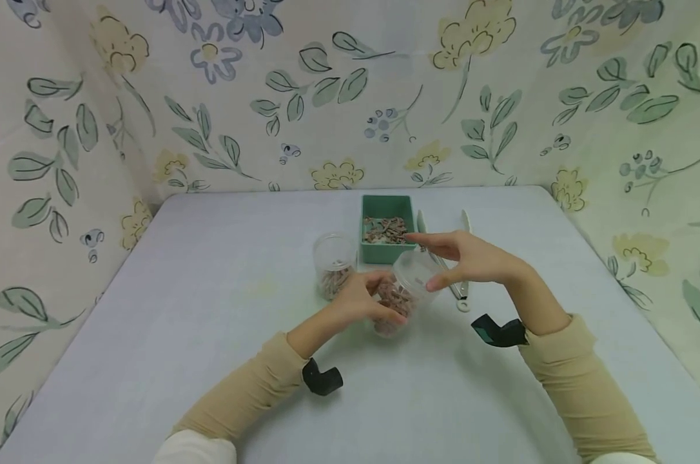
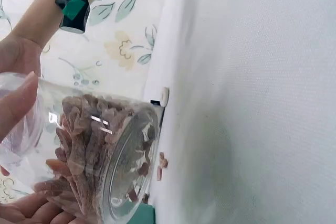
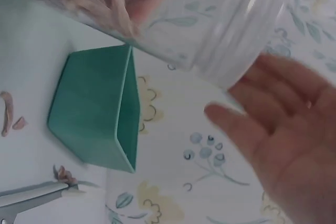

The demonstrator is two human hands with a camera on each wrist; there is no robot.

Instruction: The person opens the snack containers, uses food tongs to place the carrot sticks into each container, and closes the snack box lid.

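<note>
My left hand point(image 1: 358, 299) grips a clear plastic jar point(image 1: 393, 303) partly filled with brown dried strips, thumb on one side and fingers on the other. The jar tilts over the table, its ridged clear top point(image 3: 236, 30) leaning toward my right hand point(image 1: 472, 258). Thumb and fingers of the right hand are spread apart around that top; in the right wrist view the fingertips are right at its edge. In the left wrist view the jar's round base point(image 2: 131, 166) shows strips through it.
A second clear jar point(image 1: 334, 254) with similar strips stands left of the held one. Behind is a green rectangular box point(image 1: 387, 255) holding more strips. Metal tongs point(image 1: 461, 296) lie right of the box. Loose strip pieces point(image 3: 7, 113) are on the table.
</note>
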